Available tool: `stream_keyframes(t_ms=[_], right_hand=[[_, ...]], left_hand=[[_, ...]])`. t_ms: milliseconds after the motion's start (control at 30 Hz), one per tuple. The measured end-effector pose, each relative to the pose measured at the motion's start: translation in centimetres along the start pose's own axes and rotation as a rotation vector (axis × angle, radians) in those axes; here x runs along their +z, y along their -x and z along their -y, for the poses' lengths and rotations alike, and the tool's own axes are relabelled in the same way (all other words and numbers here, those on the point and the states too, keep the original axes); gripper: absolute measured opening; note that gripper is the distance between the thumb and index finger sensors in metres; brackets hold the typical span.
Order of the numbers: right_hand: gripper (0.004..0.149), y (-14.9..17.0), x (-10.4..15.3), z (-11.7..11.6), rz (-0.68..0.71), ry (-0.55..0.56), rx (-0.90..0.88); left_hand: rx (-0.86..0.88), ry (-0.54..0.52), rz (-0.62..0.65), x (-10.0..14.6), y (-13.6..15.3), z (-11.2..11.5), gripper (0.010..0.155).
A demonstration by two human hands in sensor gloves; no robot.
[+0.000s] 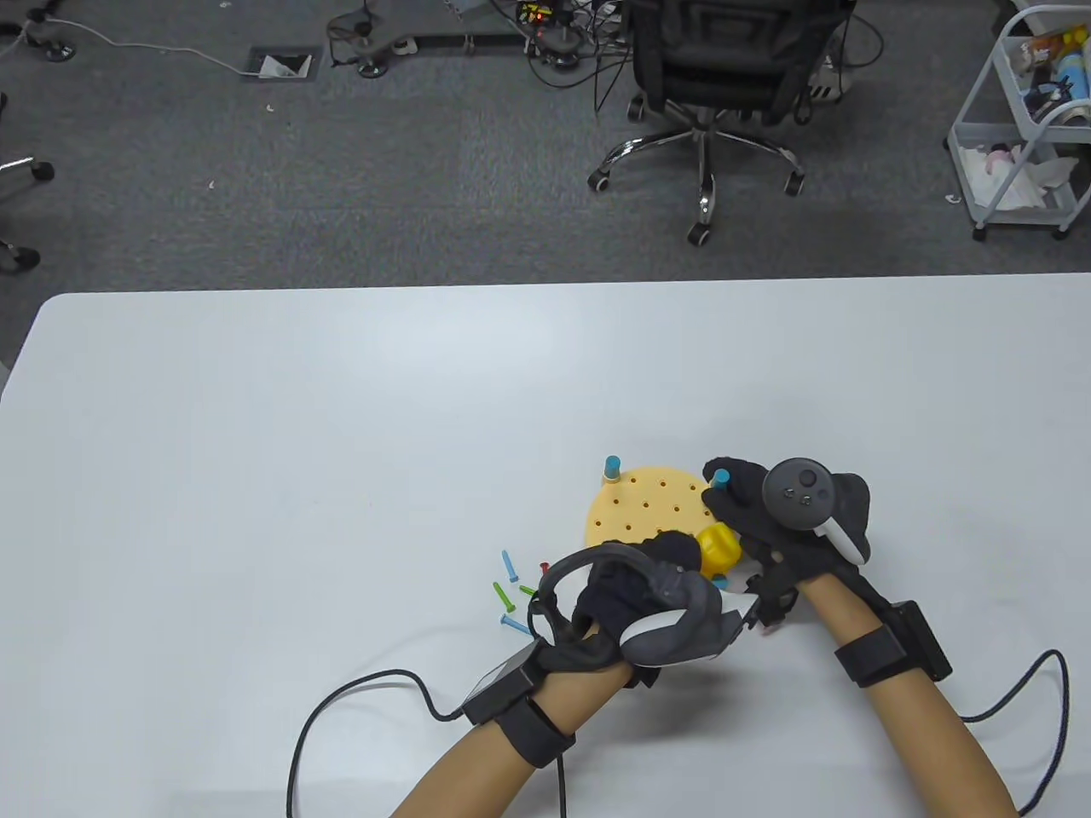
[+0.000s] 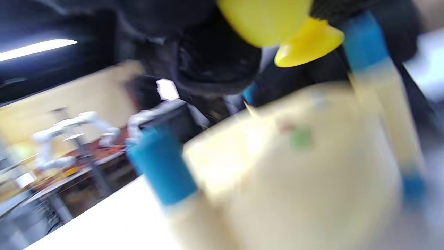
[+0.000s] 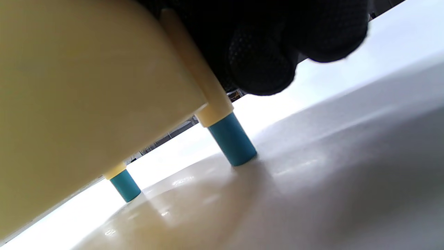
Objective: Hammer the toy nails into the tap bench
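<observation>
The round yellow tap bench (image 1: 643, 507) stands on blue-tipped legs (image 3: 232, 144) on the white table, near the front. My left hand (image 1: 678, 558) reaches over the bench's near edge and grips the yellow toy hammer (image 1: 718, 550). The hammer's head shows right under the gloved fingers in the blurred left wrist view (image 2: 267, 21). My right hand (image 1: 724, 503) holds the bench's right edge by a blue-topped post (image 1: 720, 477). Its fingers (image 3: 263, 62) press against that post above the bench's side (image 3: 86, 86). Loose toy nails (image 1: 511, 592) lie left of the bench.
The nails are blue, green and red, scattered just beside my left wrist. A glove cable (image 1: 366, 690) trails across the table's front left, another (image 1: 1048, 682) at the front right. An office chair (image 1: 707, 102) and a cart (image 1: 1023, 128) stand beyond the table.
</observation>
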State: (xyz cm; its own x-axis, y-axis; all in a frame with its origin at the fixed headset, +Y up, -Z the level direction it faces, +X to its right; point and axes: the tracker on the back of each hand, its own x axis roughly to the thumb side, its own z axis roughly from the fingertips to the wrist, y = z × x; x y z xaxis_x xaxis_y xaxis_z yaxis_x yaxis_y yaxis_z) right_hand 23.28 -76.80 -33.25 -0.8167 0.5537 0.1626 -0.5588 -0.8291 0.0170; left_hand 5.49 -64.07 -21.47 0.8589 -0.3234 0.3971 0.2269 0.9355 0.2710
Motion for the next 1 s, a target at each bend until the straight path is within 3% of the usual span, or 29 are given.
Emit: stream_keyframes(t_ms=[33,133,200,267,333,400,500,567,633,700,1000], right_hand=[[0.059,0.0,0.0,0.0,-0.001,0.005,-0.001],[0.063,0.4,-0.1,0.3,-0.005,-0.010,-0.021],[0.073,1.0,0.2,1.4,-0.024,-0.048,-0.047],[0.072,1.5,1.0,3.4,-0.053,-0.013,-0.067],[0.066,2.2,2.3,5.9,-0.062,0.072,0.047],[0.061,2.9,3.3,6.8,-0.058,0.052,0.210],[0.056,3.1,5.3,5.2,-0.054,-0.064,0.408],[0.049,2.6,6.0,3.6,-0.014,-0.079,0.525],[0.050,2.4,6.2,1.9,0.001,-0.085,0.782],[0.049,3.0,6.0,0.9,0.006,-0.136,0.904],[0.041,4.2,5.7,0.5,-0.010,-0.247,0.776]], left_hand=[[0.086,-0.115,-0.019,0.7,1.5,-1.9,0.067],[0.264,-0.258,-0.152,2.3,5.5,-3.8,0.067],[0.442,-0.247,-0.179,2.9,7.6,-2.1,0.068],[0.574,-0.178,-0.189,3.3,9.5,-0.3,0.067],[0.647,-0.122,-0.233,4.0,11.5,2.5,0.067],[0.664,-0.109,-0.281,4.5,12.8,4.5,0.067],[0.676,-0.049,-0.345,4.9,14.5,7.3,0.067],[0.670,-0.035,-0.371,4.8,15.0,8.3,0.067],[0.654,0.003,-0.379,4.6,15.2,9.3,0.067],[0.645,0.018,-0.376,4.5,14.9,9.7,0.067],[0.576,0.007,-0.330,4.4,13.6,9.6,0.067]])
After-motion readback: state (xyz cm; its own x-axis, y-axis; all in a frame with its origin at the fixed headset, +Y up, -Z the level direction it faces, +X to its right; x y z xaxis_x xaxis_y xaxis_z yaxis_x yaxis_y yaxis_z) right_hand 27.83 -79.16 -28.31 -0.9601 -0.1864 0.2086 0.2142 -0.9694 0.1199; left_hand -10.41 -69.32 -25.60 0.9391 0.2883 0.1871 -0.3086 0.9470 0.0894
